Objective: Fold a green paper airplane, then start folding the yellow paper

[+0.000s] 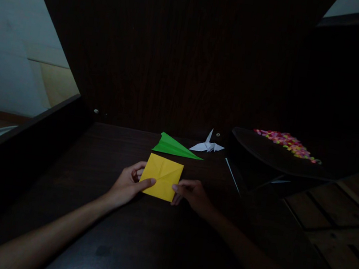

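A square of folded yellow paper is held between my two hands, its face marked by diagonal creases. My left hand grips its left side, thumb flat on the front and the other fingers mostly hidden behind. At the lower right edge my right hand pinches the paper between thumb and fingers. Just beyond lies a green paper plane, its nose pointing right. Beside that nose rests a white origami crane with one wing raised.
The dark wooden surface meets an upright panel at the back and a raised side board on the left. To the right, a dark curved-edged piece carries many small pink and yellow bits. A thin white strip lies near it.
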The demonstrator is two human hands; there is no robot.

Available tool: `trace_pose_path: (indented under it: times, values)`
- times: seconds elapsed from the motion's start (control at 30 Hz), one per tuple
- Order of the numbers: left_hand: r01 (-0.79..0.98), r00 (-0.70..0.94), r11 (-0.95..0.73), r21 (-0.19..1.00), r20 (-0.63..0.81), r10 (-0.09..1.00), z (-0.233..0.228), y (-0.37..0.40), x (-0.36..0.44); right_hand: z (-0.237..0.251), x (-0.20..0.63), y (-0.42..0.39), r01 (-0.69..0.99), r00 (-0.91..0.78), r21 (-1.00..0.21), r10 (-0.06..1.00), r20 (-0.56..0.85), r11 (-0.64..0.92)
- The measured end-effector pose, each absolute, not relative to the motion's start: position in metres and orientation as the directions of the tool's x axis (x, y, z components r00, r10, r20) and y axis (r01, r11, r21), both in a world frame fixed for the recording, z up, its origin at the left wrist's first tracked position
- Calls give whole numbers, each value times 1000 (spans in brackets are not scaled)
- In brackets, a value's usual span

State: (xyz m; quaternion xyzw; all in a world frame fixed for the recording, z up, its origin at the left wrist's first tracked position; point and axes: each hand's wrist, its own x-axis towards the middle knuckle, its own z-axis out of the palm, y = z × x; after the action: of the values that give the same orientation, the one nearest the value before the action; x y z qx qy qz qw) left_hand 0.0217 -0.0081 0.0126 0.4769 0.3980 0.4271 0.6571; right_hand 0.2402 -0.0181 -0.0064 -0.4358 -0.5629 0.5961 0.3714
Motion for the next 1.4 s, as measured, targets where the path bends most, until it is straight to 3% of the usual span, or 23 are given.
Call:
trace_pose_path:
  times: [0.4, 0.93, 1.27, 1.4]
  values:
    - [-123, 243, 103, 987, -70, 967, 8, -6, 22, -7, 240, -23, 222, -396, -972, 918, -17, 78]
    - [-222, 304, 170, 960, -97, 948, 3, -7, 22, -10, 250, -13, 110, -219, -994, 976, 2, 26]
    - [-330, 315, 248, 911, -141, 939, 2, -6, 22, -6, 250, -14, 123, -180, -992, 983, 19, 42]
    - [-286, 325, 236, 929, -138, 936, 6, -8, 22, -6, 251, -14, 138, -163, -989, 986, 20, 43]
